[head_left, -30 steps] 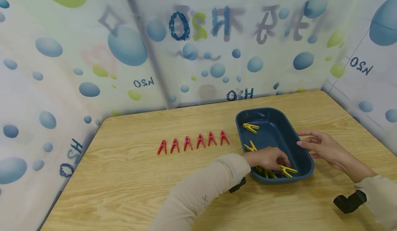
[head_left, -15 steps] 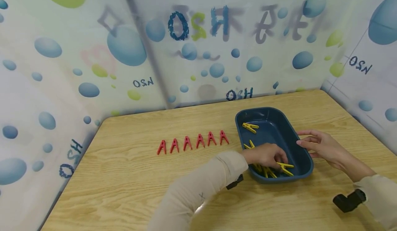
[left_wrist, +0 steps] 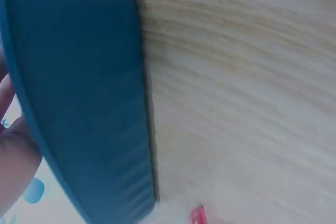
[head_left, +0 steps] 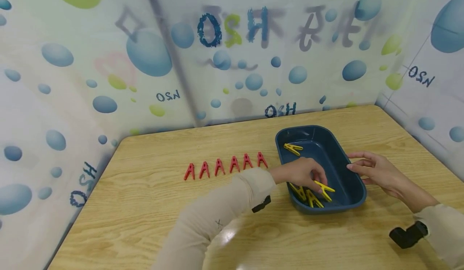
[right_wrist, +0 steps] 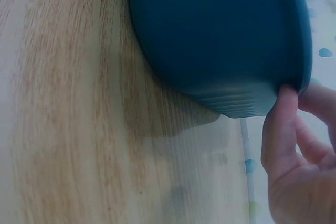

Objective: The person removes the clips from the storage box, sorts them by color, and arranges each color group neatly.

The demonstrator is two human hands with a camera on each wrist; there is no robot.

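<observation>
In the head view my left hand (head_left: 301, 172) is over the inside of a dark blue plastic basin (head_left: 326, 210), pinching a yellow clothespin (head_left: 325, 188) between thumb and fingers. More yellow clothespins lie below it on the basin's near left floor, and a yellow clothespin (head_left: 293, 148) lies at the far left corner. My right hand (head_left: 380, 175) holds the basin's right rim. The right wrist view shows the fingers of that hand (right_wrist: 302, 187) on both sides of the rim. In the left wrist view, the basin's wall (left_wrist: 79, 103) hides most of the left hand (left_wrist: 16, 161).
Left of the basin, several red clothespins (head_left: 219, 167) stand in a neat row on the wooden table (head_left: 145, 205). One red clothespin (left_wrist: 198, 215) shows at the bottom of the left wrist view. Patterned cloth walls (head_left: 232, 68) border the table behind and at both sides.
My left hand has risen and moved left with the yellow clothespin pinched in it, uncovering other yellow clothespins in the basin. The right hand keeps its place on the rim.
</observation>
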